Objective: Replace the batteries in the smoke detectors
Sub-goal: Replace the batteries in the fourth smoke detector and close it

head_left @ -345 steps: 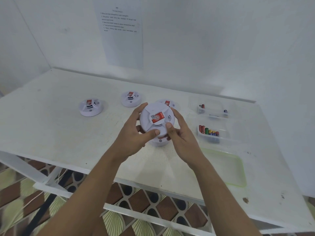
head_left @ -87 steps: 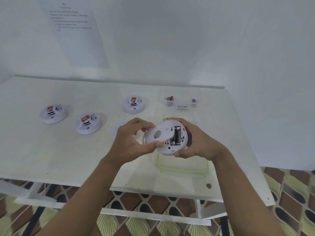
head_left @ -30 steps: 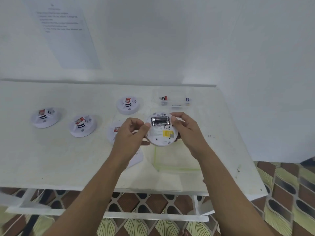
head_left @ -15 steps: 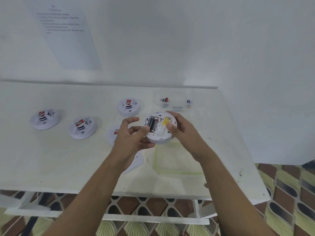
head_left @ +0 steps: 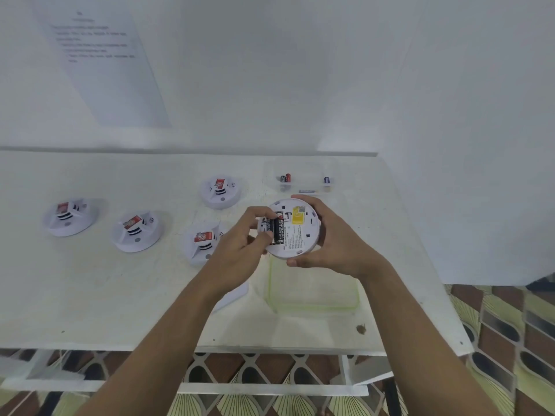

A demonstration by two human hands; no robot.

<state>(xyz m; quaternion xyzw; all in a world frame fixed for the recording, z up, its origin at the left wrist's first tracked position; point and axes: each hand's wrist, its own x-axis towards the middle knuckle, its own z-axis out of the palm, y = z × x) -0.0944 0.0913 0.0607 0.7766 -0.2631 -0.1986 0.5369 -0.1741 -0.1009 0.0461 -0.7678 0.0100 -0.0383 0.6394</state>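
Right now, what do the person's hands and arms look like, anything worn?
Left hand and right hand are bare: no gloves, rings or wristwear visible. Both forearms are uncovered down to the frame's bottom edge; no sleeve shows.

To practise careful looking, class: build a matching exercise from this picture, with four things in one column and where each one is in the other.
Things:
1 open smoke detector
2 black batteries
3 green-rimmed tray
4 printed sheet

Places:
A on the wall
B on the table, near its front edge
C held in the right hand
D in the detector's back

Pairs: 1-C, 2-D, 3-B, 4-A
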